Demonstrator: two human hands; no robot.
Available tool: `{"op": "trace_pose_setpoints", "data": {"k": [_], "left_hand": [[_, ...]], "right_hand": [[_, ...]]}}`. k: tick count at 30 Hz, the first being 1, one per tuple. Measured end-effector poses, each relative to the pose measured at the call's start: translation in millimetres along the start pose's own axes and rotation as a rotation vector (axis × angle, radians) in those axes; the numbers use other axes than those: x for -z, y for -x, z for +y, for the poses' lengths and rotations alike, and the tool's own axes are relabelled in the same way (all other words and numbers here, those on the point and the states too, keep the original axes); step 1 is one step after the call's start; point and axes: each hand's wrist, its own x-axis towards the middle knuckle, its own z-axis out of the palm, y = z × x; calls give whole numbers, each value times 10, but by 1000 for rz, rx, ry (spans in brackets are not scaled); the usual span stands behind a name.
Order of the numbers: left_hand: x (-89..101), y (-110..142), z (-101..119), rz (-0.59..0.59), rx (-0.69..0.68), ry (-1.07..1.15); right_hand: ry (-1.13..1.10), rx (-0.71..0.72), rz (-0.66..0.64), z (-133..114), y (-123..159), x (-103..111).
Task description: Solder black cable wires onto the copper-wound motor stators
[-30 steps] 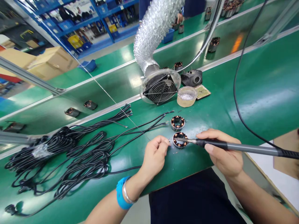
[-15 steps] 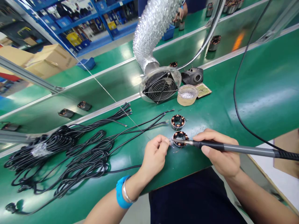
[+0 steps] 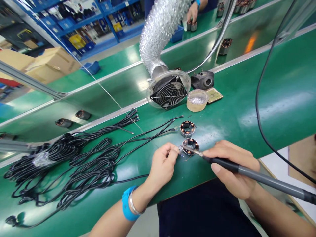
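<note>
In my right hand is a soldering iron, gripped like a pen. Its metal tip reaches over the nearer copper-wound motor stator to the thin wires at the stator's left side. My left hand, with a blue band on the wrist, pinches at those thin wires; the fingertips hide exactly what is between them. A second stator sits just behind the first. Black cables with stripped ends run in from the left toward both stators.
A fume extractor fan with a silver duct stands behind. Beside it are a round solder tub, a flat sponge tray and an iron holder. Coiled cables cover the left. Beyond the rail, a co-worker's hand touches stators.
The iron's handle has swung down at the right, tilting it more steeply, and its tip has shifted slightly left. My left hand has hardly moved. Stators beyond the rail have shifted left.
</note>
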Motion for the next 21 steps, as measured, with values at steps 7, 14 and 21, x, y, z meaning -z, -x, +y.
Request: {"op": "trace_pose_setpoints", "data": {"k": [7,14,21], "left_hand": [[0,-9,-6,4,-4,1],[-3,-3,-4,-1,1,3],[31,9,-45,-62,-4,-22]], "right_hand": [[12,2,28,27,22,21],[14,20,58,45,53,-2],[63,-7,82,168,51,-157]]}}
